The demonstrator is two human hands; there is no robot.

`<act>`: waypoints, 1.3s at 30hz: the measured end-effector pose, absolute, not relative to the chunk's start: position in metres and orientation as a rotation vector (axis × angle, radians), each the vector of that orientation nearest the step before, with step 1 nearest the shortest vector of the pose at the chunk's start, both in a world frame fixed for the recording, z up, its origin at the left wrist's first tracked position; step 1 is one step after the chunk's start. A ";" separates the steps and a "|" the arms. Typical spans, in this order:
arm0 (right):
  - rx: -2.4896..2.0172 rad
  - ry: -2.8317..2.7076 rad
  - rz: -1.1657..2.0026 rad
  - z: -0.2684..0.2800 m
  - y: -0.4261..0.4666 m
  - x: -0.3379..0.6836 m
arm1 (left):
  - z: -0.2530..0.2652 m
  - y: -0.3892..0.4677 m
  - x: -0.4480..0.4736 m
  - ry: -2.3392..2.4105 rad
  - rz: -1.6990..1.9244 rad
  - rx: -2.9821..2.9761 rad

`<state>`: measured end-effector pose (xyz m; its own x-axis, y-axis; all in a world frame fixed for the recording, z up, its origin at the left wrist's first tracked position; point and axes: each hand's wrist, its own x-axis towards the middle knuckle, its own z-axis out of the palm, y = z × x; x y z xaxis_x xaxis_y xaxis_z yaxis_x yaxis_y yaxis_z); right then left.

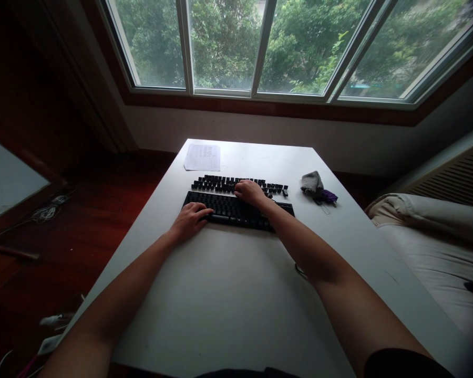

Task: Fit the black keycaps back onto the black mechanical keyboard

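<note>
A black keyboard (228, 209) lies across the middle of the white table (220, 294). Several loose black keycaps (213, 182) stand in rows just behind it. My left hand (189, 218) rests on the keyboard's front left corner, its thumb and fingers stretched out over the edge. Over the keyboard's back edge, beside the rows of keycaps, is my right hand (252, 192), with its fingers drawn together and pointing left. Whatever is between those fingertips is too small and dark to make out. The right hand and forearm hide part of the keyboard and some keycaps.
A printed paper sheet (203, 157) lies at the table's back left. To the right are a grey cloth (312, 182) and a purple item (328, 196). A dark cable (300, 271) shows beside my right forearm. A pale couch (418, 236) borders the table's right side.
</note>
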<state>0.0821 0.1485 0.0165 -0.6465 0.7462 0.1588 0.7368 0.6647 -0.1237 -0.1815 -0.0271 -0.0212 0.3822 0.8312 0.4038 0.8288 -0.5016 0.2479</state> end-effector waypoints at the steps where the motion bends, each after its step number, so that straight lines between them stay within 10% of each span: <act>1: -1.191 -2.653 0.108 0.017 0.146 0.083 | -0.021 -0.027 -0.181 1.567 0.764 2.606; 13: -0.949 -2.601 1.322 0.034 0.109 0.102 | -0.019 -0.031 -0.179 1.579 0.757 2.590; 39: -1.064 -2.881 0.522 0.046 0.074 0.093 | -0.020 -0.029 -0.179 1.583 0.756 2.589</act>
